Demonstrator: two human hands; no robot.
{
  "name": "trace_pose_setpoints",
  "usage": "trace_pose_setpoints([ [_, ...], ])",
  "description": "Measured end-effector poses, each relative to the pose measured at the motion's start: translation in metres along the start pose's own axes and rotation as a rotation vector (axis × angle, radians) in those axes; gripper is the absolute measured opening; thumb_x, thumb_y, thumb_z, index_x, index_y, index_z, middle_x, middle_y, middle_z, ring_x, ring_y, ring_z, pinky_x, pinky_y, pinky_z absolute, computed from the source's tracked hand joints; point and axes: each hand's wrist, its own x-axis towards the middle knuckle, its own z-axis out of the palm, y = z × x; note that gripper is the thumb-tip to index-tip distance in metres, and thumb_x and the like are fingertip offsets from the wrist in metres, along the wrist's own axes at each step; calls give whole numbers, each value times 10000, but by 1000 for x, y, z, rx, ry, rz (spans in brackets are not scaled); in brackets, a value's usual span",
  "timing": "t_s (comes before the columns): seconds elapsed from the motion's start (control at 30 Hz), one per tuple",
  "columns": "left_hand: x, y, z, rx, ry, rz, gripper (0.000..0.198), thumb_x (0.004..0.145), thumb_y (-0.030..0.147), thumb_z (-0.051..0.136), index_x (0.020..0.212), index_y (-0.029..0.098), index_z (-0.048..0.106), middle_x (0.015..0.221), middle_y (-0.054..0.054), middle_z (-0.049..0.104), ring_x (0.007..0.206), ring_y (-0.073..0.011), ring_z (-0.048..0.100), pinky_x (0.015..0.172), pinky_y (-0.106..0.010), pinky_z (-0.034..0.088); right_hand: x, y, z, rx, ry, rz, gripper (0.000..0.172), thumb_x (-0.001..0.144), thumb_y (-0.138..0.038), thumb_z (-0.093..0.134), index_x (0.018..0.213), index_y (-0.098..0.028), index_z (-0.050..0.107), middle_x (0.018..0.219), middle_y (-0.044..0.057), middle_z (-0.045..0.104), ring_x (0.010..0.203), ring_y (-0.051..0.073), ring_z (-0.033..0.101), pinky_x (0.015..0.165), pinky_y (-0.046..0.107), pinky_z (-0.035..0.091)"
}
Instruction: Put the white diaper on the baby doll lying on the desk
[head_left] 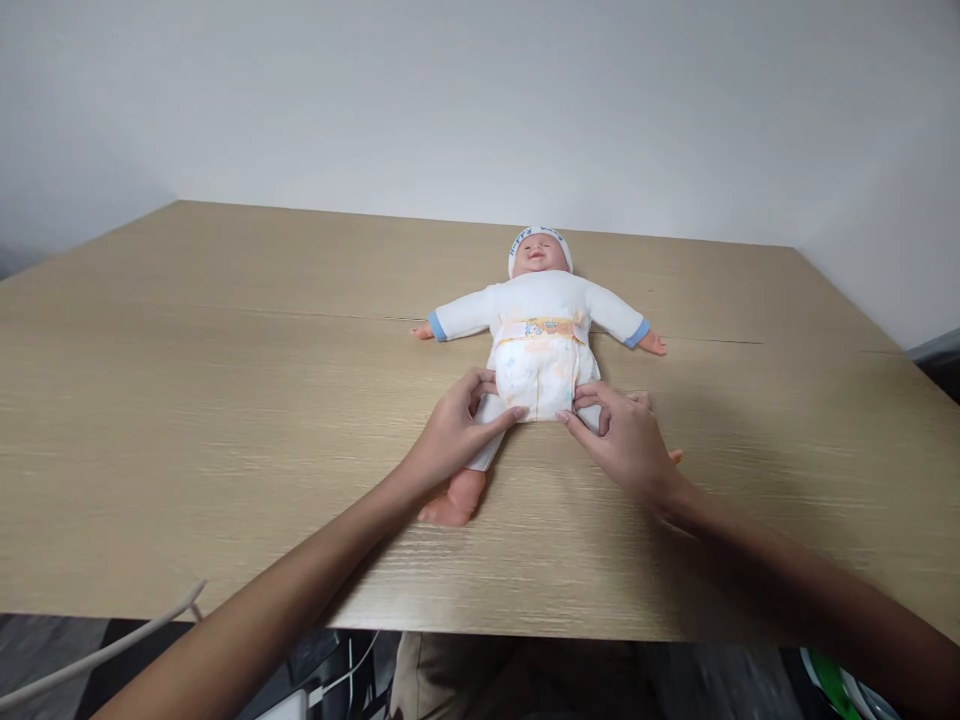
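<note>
A baby doll (551, 293) in white clothes with blue cuffs and a printed white cap lies face up on the wooden table, arms spread to the sides. Round its hips is a white diaper (536, 370) with a printed orange-and-blue band at the waist. My left hand (457, 425) holds the diaper's lower edge at the leg on the left, thumb in front and fingers at the side. At the opposite leg edge, my right hand (626, 430) grips the diaper in the same way. My right hand and forearm hide most of the doll's leg on that side.
The wooden table (225, 420) reaches back to a pale wall (480, 110). A white cable (112, 645) hangs by the front edge at the left. Below that edge are my legs (450, 680), and a green-and-white object (832, 685) at the lower right.
</note>
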Motion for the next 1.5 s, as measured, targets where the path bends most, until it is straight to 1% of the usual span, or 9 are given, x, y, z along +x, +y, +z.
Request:
trace_pose_setpoints([
  [0.1,5,2,0,20,-42,-34,371,907,489,815,1108,187,741,1108,-82,777,1007,-266,686,918,-406,518,3,-5,0,-38,-40,-32,161,981,-393,805,980,-246,740,916,-14,791,768,205,671,935,421,368],
  [0.2,15,0,0,-93,-130,-91,421,875,532,844,1101,181,784,1131,-104,805,1042,-295,698,931,-428,530,8,-10,-1,-26,-76,-29,240,987,-411,777,863,-219,703,914,4,751,808,203,648,866,395,361],
  [0.4,21,-4,-4,-413,-225,-208,512,846,548,902,1166,165,785,1251,-129,806,1130,-303,724,975,-414,545,14,-12,-5,189,-126,150,344,945,-561,724,907,-219,736,782,-5,631,660,163,486,670,338,332],
  [0.63,16,0,-3,-561,-164,-275,530,897,575,873,1211,158,784,1199,-125,823,1022,-268,750,893,-361,556,11,-12,-6,102,-83,161,381,911,-600,711,915,-219,701,620,-47,423,604,157,377,662,334,287],
  [0.8,13,3,0,-528,-128,-246,522,904,591,859,1193,163,784,1174,-123,827,1057,-285,744,865,-354,556,9,-13,-5,68,-85,140,384,927,-605,678,873,-228,633,612,-53,395,604,161,364,676,336,276],
  [1.0,13,0,1,-456,-122,-178,506,936,590,812,1194,157,760,1224,-134,808,1099,-292,727,937,-380,553,11,-9,-7,71,-89,102,344,939,-565,705,926,-224,664,650,-38,493,645,176,445,688,335,299],
  [1.27,13,-3,0,39,-125,45,446,872,498,864,1162,172,773,1174,-103,797,1081,-307,690,963,-420,519,14,-10,-1,-53,-115,-45,265,996,-415,778,865,-204,685,920,22,719,883,224,632,836,365,331],
  [1.4,20,-4,-1,140,-146,63,373,844,487,861,1012,163,782,1061,-96,799,1001,-301,689,905,-405,505,15,-10,0,-54,-133,-10,256,1012,-398,773,846,-210,720,938,30,738,911,234,662,875,382,362],
  [1.5,24,-5,-4,139,-163,54,348,843,472,848,1007,171,792,1055,-81,808,992,-301,702,905,-399,506,16,-9,-2,18,-152,0,222,1011,-397,761,879,-220,744,975,32,750,949,238,684,888,376,408],
])
